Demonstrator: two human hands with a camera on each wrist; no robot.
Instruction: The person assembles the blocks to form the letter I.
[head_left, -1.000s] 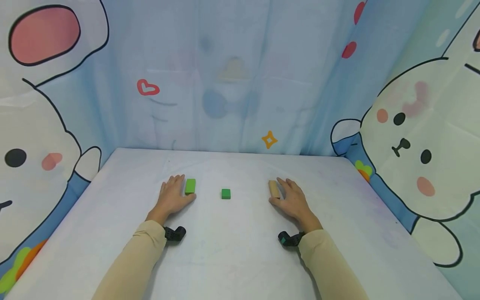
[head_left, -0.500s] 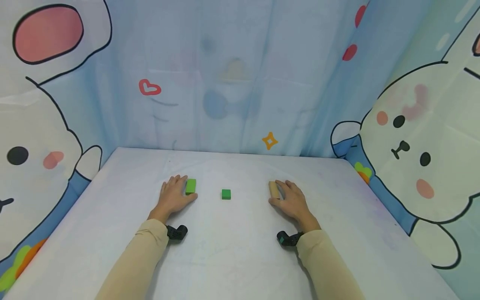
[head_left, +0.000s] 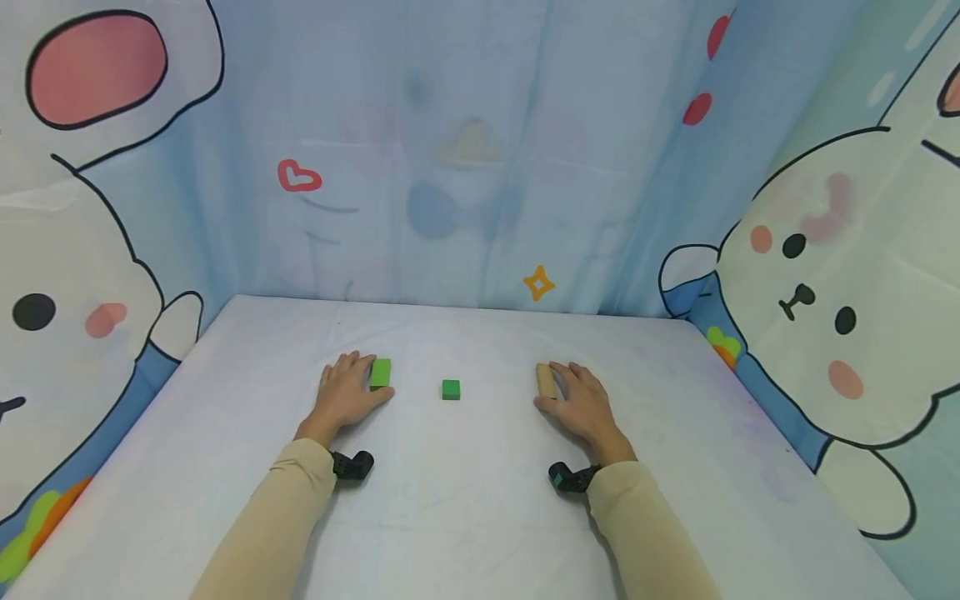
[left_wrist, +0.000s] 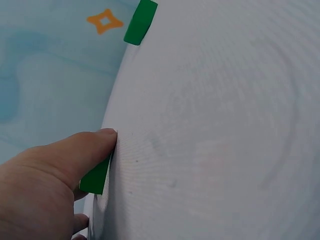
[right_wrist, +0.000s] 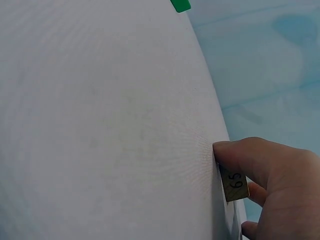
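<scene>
My left hand [head_left: 345, 396] rests on the table, its thumb and forefinger spread around a light green block [head_left: 380, 372]. In the left wrist view the thumb lies across the front of that block [left_wrist: 96, 179], the thumb tip on the tabletop. To the right, my right hand [head_left: 585, 408] rests beside a pale wooden block [head_left: 546, 381], which sits between thumb and forefinger. The right wrist view shows dark figures, seemingly "65", on the wooden block's end [right_wrist: 235, 185]. A small green cube [head_left: 451, 389] stands between the hands, touched by neither.
A white cloth covers the table [head_left: 450, 500]. Blue curtain [head_left: 465, 217] hangs behind its back edge, and printed cartoon figures flank both sides. A small black wrist device [head_left: 352, 465] sits at the left cuff, another black device [head_left: 573, 477] at the right cuff.
</scene>
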